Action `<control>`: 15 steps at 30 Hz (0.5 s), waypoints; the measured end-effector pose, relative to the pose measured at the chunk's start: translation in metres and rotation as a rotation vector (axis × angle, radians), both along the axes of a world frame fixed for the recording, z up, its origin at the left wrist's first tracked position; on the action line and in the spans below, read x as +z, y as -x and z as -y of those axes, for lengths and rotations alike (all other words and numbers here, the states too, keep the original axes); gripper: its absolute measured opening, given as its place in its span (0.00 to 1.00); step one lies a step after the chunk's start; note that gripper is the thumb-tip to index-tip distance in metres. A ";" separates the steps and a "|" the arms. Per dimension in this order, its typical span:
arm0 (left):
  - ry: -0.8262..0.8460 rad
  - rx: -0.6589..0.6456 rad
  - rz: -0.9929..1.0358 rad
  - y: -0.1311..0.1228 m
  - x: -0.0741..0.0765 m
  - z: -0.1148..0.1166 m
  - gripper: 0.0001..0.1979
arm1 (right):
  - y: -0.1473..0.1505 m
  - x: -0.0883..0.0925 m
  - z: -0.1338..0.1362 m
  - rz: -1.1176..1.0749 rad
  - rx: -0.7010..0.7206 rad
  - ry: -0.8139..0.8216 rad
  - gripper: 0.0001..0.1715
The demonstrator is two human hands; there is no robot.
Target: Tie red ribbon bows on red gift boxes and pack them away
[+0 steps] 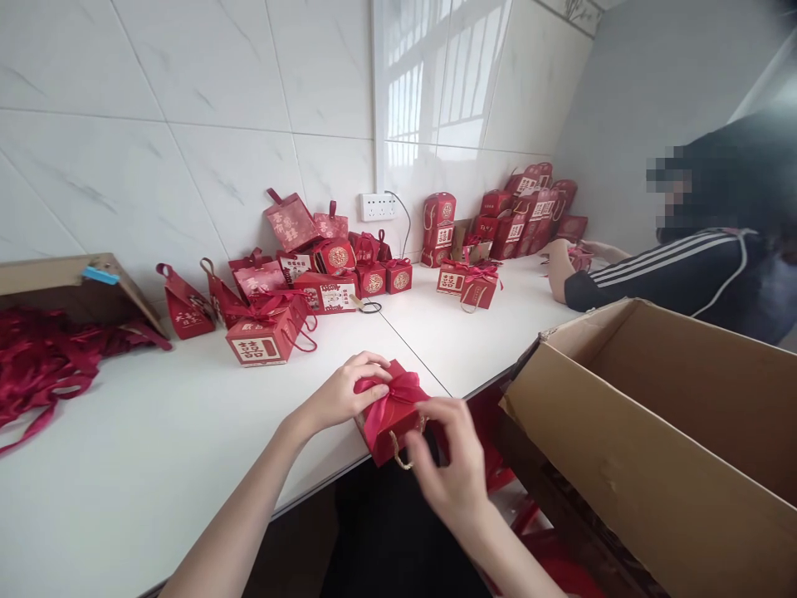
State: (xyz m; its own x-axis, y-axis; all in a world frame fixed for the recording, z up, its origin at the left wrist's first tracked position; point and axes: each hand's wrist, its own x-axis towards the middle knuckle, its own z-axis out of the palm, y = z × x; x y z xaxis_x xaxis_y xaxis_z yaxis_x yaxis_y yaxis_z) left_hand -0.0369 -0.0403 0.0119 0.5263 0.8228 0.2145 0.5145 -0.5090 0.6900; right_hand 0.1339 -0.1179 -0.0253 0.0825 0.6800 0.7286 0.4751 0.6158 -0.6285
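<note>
One box [402,415] at the desk's [320,436] near edge, likely light, stiff; hold its sides. Left hand [349,386] pinching bow [393,394]; right hand [457,455] half-open, apparently empty.

the white table [187,432] carries red boxes [404,415] (some beribboned).

Both hands [349,387] [459,461] close together, fingers [446,409] curved

The left hand [349,392], right hand [456,465] and forearms [252,494] are bare; the clothing [386,536] below is plain black.
</note>
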 end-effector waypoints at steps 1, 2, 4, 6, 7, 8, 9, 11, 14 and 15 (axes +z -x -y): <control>0.011 -0.005 0.001 -0.001 0.000 -0.001 0.10 | -0.009 0.000 -0.004 -0.090 -0.043 0.137 0.10; 0.020 -0.006 0.004 -0.001 0.001 -0.001 0.10 | -0.018 -0.001 -0.008 -0.149 -0.054 0.294 0.09; 0.035 -0.006 0.007 -0.003 0.002 -0.002 0.10 | -0.031 -0.001 -0.017 -0.216 0.069 0.600 0.15; 0.049 0.001 0.008 -0.005 0.003 -0.002 0.10 | -0.036 0.000 -0.023 -0.329 0.321 0.793 0.20; 0.058 0.007 0.008 -0.006 0.004 -0.002 0.10 | -0.037 0.000 -0.024 -0.405 0.433 0.836 0.22; 0.067 0.014 0.011 -0.007 0.005 -0.001 0.11 | -0.037 0.000 -0.024 -0.465 0.509 0.849 0.22; 0.076 0.023 0.015 -0.008 0.006 -0.001 0.11 | -0.037 0.000 -0.024 -0.485 0.549 0.846 0.22; 0.096 0.034 0.030 -0.009 0.007 0.000 0.11 | -0.039 0.001 -0.023 -0.376 0.545 0.846 0.22; 0.127 0.023 0.063 -0.009 0.006 0.001 0.10 | -0.049 0.005 -0.020 -0.063 0.489 0.882 0.21; 0.135 0.021 0.075 -0.008 0.005 0.001 0.09 | -0.053 0.007 -0.018 0.014 0.468 0.892 0.21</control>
State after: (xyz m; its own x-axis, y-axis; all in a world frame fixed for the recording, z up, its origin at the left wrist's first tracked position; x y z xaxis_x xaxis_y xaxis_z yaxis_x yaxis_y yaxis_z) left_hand -0.0285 -0.0415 0.0172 0.4954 0.8574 0.1393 0.4685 -0.3988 0.7884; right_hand 0.1865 -0.0996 -0.0183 -0.3374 0.9392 -0.0631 0.3169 0.0502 -0.9471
